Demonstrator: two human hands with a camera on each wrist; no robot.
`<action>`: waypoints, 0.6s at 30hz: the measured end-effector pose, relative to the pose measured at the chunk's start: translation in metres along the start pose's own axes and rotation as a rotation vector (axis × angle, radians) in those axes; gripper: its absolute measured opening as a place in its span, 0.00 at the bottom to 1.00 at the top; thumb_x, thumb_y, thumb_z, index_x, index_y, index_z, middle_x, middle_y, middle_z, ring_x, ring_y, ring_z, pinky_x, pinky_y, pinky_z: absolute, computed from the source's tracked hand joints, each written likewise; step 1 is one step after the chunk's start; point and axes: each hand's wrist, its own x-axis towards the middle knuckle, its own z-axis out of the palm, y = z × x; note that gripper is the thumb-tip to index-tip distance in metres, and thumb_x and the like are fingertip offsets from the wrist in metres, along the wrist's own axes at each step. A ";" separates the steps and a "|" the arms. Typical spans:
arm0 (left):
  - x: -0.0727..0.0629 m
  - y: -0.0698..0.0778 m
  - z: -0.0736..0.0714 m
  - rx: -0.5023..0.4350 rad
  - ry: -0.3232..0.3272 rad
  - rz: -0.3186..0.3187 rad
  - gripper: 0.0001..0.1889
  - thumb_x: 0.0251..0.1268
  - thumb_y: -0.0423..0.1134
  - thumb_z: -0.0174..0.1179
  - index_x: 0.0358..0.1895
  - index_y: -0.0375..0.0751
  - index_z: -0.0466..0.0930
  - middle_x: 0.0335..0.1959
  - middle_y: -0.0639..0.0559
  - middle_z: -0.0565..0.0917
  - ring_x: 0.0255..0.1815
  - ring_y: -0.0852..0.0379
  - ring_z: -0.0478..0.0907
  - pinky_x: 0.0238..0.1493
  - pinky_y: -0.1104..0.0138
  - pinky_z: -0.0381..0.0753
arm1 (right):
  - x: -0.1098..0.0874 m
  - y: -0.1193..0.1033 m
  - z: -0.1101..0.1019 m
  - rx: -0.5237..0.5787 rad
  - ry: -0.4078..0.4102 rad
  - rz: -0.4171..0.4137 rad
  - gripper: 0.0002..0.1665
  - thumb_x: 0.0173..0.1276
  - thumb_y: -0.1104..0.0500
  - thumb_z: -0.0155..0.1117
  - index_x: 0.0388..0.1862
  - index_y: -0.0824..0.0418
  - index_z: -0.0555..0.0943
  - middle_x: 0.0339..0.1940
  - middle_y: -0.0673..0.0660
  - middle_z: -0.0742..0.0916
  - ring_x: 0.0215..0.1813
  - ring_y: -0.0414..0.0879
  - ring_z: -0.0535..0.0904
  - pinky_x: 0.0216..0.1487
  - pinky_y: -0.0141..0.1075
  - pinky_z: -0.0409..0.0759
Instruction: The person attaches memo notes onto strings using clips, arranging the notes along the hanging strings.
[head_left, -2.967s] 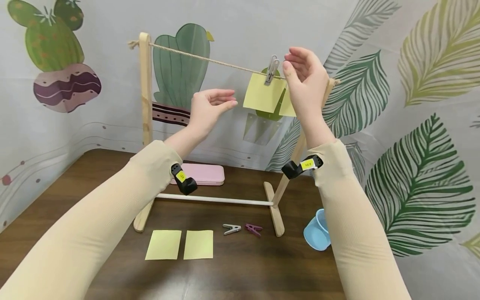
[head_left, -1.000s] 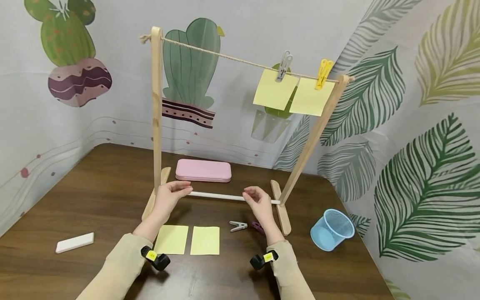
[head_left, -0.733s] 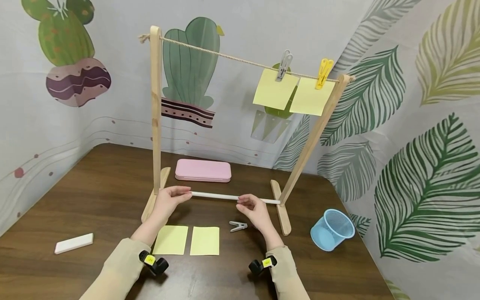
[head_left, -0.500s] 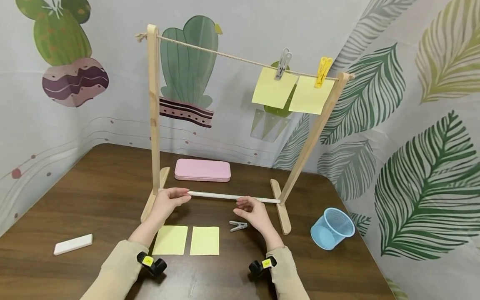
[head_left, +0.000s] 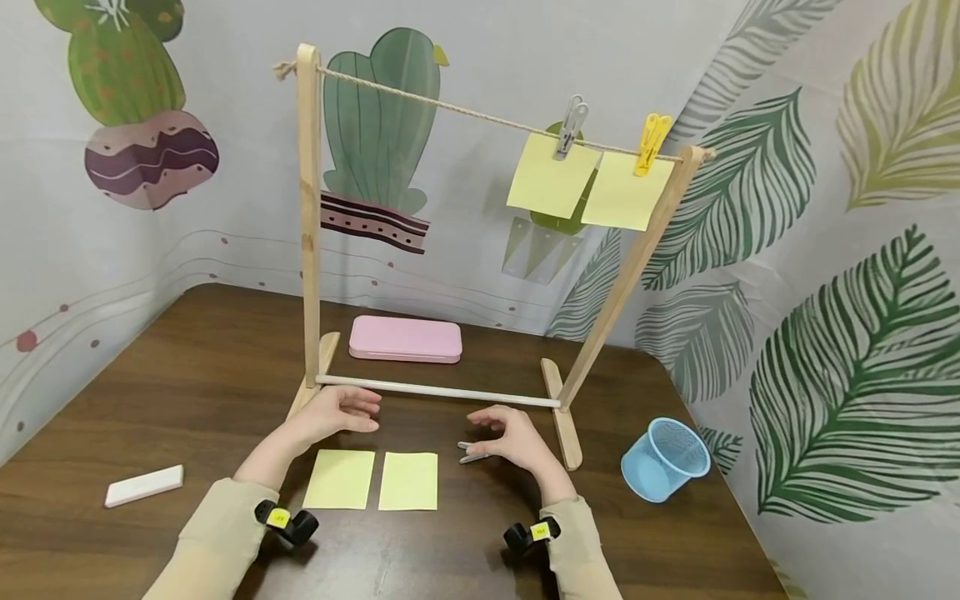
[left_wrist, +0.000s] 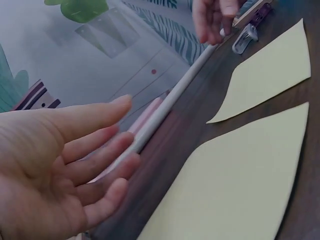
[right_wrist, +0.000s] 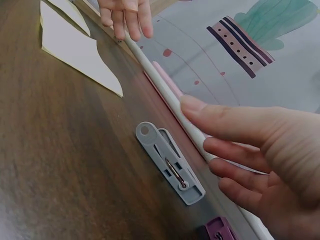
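My left hand [head_left: 337, 414] hovers just behind the left yellow sticky note [head_left: 339, 480], fingers loosely bent and holding nothing. A second sticky note [head_left: 408, 482] lies beside it on the table. Over the grey clothespin [right_wrist: 170, 162] is my right hand [head_left: 513, 437], thumb and fingers apart with nothing between them; in the head view it partly covers that clothespin. A purple clothespin [right_wrist: 220, 229] lies nearby, hidden in the head view. On the rope, a grey clothespin [head_left: 572, 127] and a yellow clothespin [head_left: 652, 143] each hold a hanging sticky note.
The wooden stand has a left post [head_left: 309, 217], a right post [head_left: 630, 279] and a white crossbar [head_left: 442, 392] low behind my hands. A pink case [head_left: 406, 339] lies behind it. A blue mesh cup [head_left: 665, 460] stands right; a white block [head_left: 144, 486] lies left.
Both hands have come down from the rope to the table, then drawn back from the crossbar toward the notes and the loose clothespins. The hanging yellow clothespin is now uncovered.
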 end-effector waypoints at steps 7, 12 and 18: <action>-0.003 0.000 -0.004 0.124 -0.158 0.052 0.31 0.54 0.39 0.73 0.58 0.25 0.74 0.52 0.34 0.82 0.51 0.43 0.80 0.51 0.58 0.82 | 0.003 0.016 0.006 -0.075 -0.044 -0.023 0.29 0.49 0.55 0.81 0.51 0.61 0.85 0.45 0.55 0.88 0.47 0.48 0.81 0.51 0.36 0.79; -0.007 0.005 -0.003 0.209 -0.216 0.042 0.31 0.47 0.35 0.76 0.56 0.26 0.76 0.51 0.36 0.82 0.51 0.43 0.78 0.52 0.58 0.80 | 0.004 0.015 0.009 -0.125 -0.068 -0.026 0.29 0.46 0.55 0.82 0.49 0.61 0.86 0.42 0.54 0.88 0.45 0.46 0.81 0.49 0.32 0.78; -0.013 0.011 0.000 0.370 -0.217 0.052 0.32 0.34 0.31 0.81 0.51 0.31 0.80 0.43 0.45 0.80 0.44 0.53 0.74 0.49 0.61 0.75 | 0.003 0.016 0.011 -0.143 -0.078 -0.032 0.28 0.46 0.55 0.83 0.47 0.61 0.86 0.42 0.53 0.88 0.45 0.46 0.81 0.48 0.32 0.78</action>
